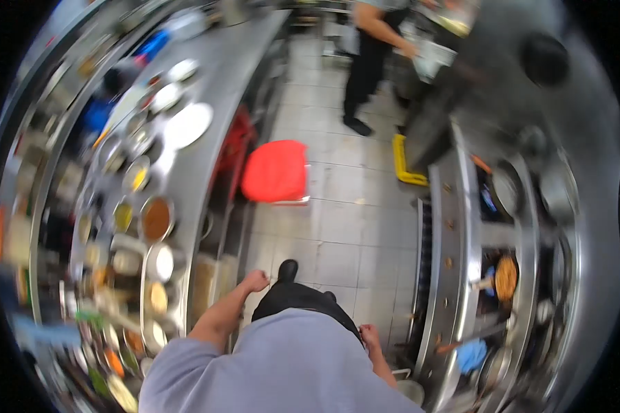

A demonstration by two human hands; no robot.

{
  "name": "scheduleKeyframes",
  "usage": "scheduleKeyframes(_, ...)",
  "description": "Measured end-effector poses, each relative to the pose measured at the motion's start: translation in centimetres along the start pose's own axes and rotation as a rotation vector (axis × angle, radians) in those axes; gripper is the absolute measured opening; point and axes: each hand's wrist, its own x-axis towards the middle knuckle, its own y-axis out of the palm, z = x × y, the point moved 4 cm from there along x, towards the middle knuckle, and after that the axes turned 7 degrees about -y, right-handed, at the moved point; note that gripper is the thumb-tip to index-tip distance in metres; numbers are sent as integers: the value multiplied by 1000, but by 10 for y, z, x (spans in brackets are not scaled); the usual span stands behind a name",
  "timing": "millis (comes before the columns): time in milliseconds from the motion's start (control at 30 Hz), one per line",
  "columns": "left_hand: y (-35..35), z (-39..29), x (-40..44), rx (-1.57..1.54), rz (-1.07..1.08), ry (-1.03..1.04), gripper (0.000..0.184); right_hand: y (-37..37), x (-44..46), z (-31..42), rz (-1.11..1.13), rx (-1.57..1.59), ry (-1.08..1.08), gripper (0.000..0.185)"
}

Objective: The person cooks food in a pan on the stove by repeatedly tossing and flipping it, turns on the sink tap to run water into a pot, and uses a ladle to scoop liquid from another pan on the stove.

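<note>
My left hand (256, 280) hangs out to the side near the front of the steel counter (217, 69), its fingers curled into a loose fist with nothing showing in it. Low at my right side, my right hand (370, 335) is also curled closed, and no object shows in it. It is apart from the stove front (434, 323). On the counter nearest my left hand are a white bowl (161, 262) and a round pan of brown sauce (157, 219).
Ahead, a red-topped stool (275, 171) stands on the tiled floor (334, 220). A person (372, 62) works farther on, near a yellow crate (408, 162). On the stove are a pan of orange-brown food (506, 278), another pan (507, 189) and a blue cloth (471, 356).
</note>
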Motion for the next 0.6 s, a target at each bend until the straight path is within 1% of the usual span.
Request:
scheduleKeyframes(33,4,-7,-17,-80,-4,-11,32,-6,4,1,5,37,-6,12)
scheduleKeyframes(100,11,-25,-59,-263,74,-9,33,-17,24,-22,122,-11,-25,12)
scheduleKeyframes(133,22,-24,-70,-297,51,-43,33,-26,36,-37,181,-3,-14,13)
scheduleKeyframes(167,33,-23,-83,-252,23,-19,33,-36,42,-40,215,-35,-24,13)
scheduleKeyframes(200,42,-21,-95,-202,-3,5,33,-45,47,-43,237,-54,17,12)
scheduleKeyframes(233,48,-16,-106,-248,-33,-48,33,-51,50,-41,256,-71,60,11)
scheduleKeyframes(267,57,-7,-114,-268,-48,-76,33,-57,52,-33,283,-96,52,11)
scheduleKeyframes(333,75,16,-125,-489,-107,-155,33,-71,58,-14,255,-135,73,11)
scheduleKeyframes(367,80,25,-135,-509,-121,-176,33,-72,63,-5,276,-159,65,11)
scheduleKeyframes(433,92,45,-151,-549,-105,-339,33,-75,73,15,252,-80,30,11)
scheduleKeyframes(467,97,52,-159,-563,-112,-347,33,-74,78,24,262,-94,24,11)
scheduleKeyframes(567,109,72,-175,-404,-54,-394,31,-65,88,53,253,-81,-31,12)
scheduleKeyframes(600,110,75,-178,-411,-60,-401,31,-62,81,66,238,-58,-60,12)
